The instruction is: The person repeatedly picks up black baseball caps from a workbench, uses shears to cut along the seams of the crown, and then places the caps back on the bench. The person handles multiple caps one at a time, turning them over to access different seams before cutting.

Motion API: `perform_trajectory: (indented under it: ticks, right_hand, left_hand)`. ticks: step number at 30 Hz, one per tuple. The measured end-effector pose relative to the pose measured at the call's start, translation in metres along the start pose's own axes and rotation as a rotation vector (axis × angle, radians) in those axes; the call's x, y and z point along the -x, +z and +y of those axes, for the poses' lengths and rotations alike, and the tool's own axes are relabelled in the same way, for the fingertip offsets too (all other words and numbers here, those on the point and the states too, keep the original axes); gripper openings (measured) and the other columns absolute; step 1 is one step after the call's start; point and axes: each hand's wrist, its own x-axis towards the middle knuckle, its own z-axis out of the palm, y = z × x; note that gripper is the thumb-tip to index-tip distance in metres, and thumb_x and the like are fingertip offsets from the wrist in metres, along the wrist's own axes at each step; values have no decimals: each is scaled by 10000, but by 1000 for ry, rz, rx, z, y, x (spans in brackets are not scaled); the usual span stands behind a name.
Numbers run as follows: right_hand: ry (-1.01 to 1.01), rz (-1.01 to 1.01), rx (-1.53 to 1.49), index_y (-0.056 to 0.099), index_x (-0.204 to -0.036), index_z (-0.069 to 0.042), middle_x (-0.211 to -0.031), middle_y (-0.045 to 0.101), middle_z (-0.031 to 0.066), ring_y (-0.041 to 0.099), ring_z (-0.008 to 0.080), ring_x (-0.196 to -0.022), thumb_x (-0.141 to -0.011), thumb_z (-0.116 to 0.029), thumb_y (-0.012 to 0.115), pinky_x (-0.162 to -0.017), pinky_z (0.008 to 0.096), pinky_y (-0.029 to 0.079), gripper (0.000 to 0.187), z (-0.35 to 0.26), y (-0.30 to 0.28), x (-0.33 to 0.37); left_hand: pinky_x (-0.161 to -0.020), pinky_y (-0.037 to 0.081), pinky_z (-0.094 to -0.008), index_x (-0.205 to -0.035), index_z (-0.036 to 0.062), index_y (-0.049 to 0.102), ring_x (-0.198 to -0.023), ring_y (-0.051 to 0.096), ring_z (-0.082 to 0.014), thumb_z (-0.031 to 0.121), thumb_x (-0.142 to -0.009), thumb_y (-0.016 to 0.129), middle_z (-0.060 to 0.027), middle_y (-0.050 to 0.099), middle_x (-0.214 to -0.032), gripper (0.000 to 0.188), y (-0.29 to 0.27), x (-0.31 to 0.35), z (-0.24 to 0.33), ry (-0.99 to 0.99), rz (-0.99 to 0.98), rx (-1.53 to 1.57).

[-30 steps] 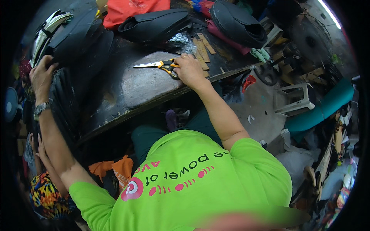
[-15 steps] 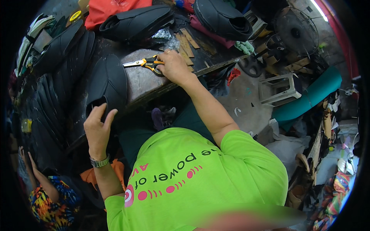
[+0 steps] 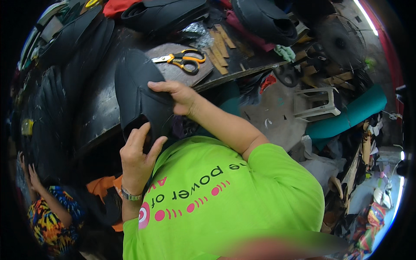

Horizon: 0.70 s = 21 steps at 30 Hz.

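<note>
A black shoe upper (image 3: pixel 138 80), toe pointing away from me, is held between my two hands at the table's near edge. My left hand (image 3: pixel 138 162) is closed at its heel end, fingers hooked into the foot opening and thumb outside. From the right, my right hand (image 3: pixel 182 99) grips its side, thumb on top and the other fingers hidden beneath. Just beyond lie scissors (image 3: pixel 184 60) with black and orange handles, untouched, on a grey board (image 3: pixel 162 51); the shoe upper partly covers the board.
More black shoe uppers (image 3: pixel 162 15) lie at the back and in a stack (image 3: pixel 52 104) on the left. Beside the board are thin brown strips (image 3: pixel 219 45). A stool (image 3: pixel 318 104), a teal roll (image 3: pixel 351 115) and a fan (image 3: pixel 340 41) stand right. Another person (image 3: pixel 54 216) is at lower left.
My right hand has let go of the scissors and taken hold of the shoe upper. The shoe upper has come up off the table toward me, with my left hand at its opening.
</note>
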Motion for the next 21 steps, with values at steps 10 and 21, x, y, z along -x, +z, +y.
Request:
perform_trajectory:
  ticks: [10, 21]
  right_hand:
    - [-13, -208, -273, 542, -1289, 73, -1213, 662, 213, 683, 305, -1081, -960, -124, 583, -992, 450, 542, 386, -7, -43, 1]
    - [-85, -291, -319, 542, -1277, 91, -1211, 660, 233, 690, 320, -1071, -961, -92, 548, -992, 444, 547, 365, -16, -54, -1]
  left_hand:
    - [-849, 554, -254, -1189, -39, 663, -955, 678, -146, 289, -1024, 590, -105, 678, -1057, 375, -18, -19, -114, -543, 105, 730]
    - [-766, 580, -221, -1161, -33, 653, -872, 659, -120, 454, -954, 664, -85, 667, -1030, 530, -13, -48, -140, -604, -104, 1008]
